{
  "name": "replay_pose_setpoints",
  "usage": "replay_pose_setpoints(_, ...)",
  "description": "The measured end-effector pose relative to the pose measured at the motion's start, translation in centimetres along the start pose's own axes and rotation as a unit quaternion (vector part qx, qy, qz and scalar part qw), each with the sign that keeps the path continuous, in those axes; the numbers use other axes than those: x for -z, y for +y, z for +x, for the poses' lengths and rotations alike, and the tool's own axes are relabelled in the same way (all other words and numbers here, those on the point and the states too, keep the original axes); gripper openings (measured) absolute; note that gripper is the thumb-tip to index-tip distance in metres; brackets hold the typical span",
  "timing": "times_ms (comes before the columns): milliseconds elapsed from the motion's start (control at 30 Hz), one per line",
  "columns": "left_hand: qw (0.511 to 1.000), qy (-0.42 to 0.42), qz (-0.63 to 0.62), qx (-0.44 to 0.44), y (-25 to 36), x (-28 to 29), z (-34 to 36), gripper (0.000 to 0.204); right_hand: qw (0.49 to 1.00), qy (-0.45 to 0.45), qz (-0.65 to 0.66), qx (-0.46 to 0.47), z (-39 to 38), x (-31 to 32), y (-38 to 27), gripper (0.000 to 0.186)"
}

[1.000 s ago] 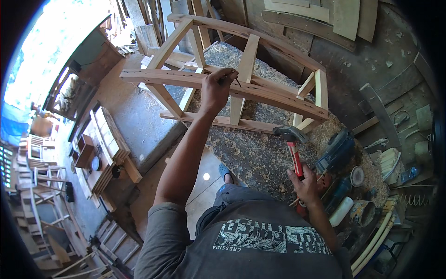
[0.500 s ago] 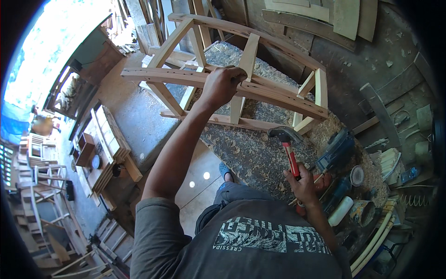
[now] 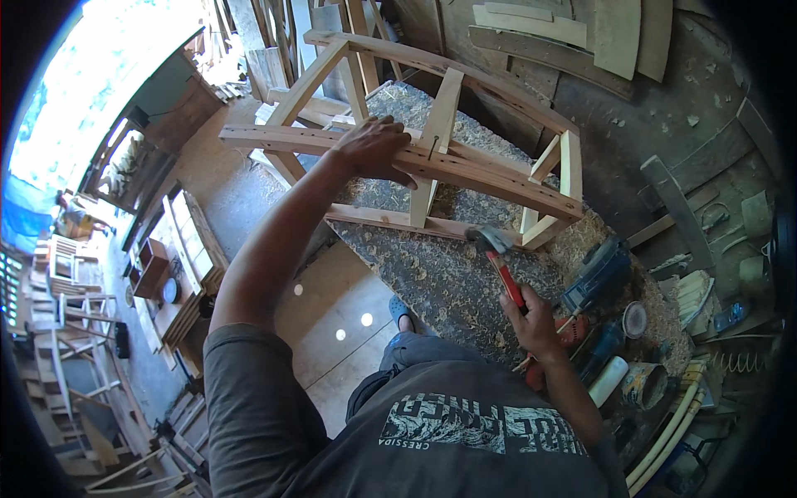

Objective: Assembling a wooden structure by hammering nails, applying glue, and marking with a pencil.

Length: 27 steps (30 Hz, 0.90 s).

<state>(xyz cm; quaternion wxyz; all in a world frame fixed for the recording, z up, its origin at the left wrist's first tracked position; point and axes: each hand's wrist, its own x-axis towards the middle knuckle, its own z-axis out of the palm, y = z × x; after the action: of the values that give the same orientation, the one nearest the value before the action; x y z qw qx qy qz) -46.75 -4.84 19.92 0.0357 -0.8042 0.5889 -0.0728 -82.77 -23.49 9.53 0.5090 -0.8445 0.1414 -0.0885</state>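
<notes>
A curved wooden frame (image 3: 498, 178) of rails and crosspieces rests on the workbench. My left hand (image 3: 372, 149) is wrapped over its near upper rail, fingers on top and thumb down the near face. Just right of that hand a thin nail (image 3: 432, 148) stands up from the rail beside the middle crosspiece (image 3: 440, 108). My right hand (image 3: 534, 322) is closed round the red handle of a claw hammer (image 3: 508, 278). The hammer's head is above the bench, close to the frame's lower rail and apart from the nail.
On the bench (image 3: 440, 290), strewn with wood shavings, lie a blue power tool (image 3: 598, 272), a white cylinder (image 3: 608, 381) and an open tin (image 3: 645, 384) at right. Stacked boards (image 3: 187, 282) stand at left. Curved wood pieces (image 3: 531, 50) lie at the far right.
My left hand has shifted left from the crosspiece and opened from a pinch to grip the rail, leaving the nail standing. The hammer has tilted and moved slightly left.
</notes>
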Motion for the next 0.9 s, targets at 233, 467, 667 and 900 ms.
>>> replay_pose_setpoints(233,0.999,0.008,-0.045,0.011,-0.2,-1.3,0.5,0.064,0.986,-0.005,-0.117,0.116,5.3,-2.4,-0.1,0.022)
replay_pose_setpoints(467,0.997,0.050,-0.058,-0.007,-0.3,-2.2,0.2,0.059,0.981,-0.021,-0.147,0.121,7.5,-5.7,2.6,0.023)
replay_pose_setpoints(667,0.996,0.064,-0.058,-0.010,-0.3,-2.4,0.1,0.057,0.984,0.003,0.166,-0.064,6.9,-9.5,3.5,0.031)
replay_pose_setpoints(900,0.999,0.038,-0.033,0.013,-0.2,-2.4,0.3,0.059,0.914,-0.010,0.384,-0.134,6.8,-11.9,0.9,0.029)
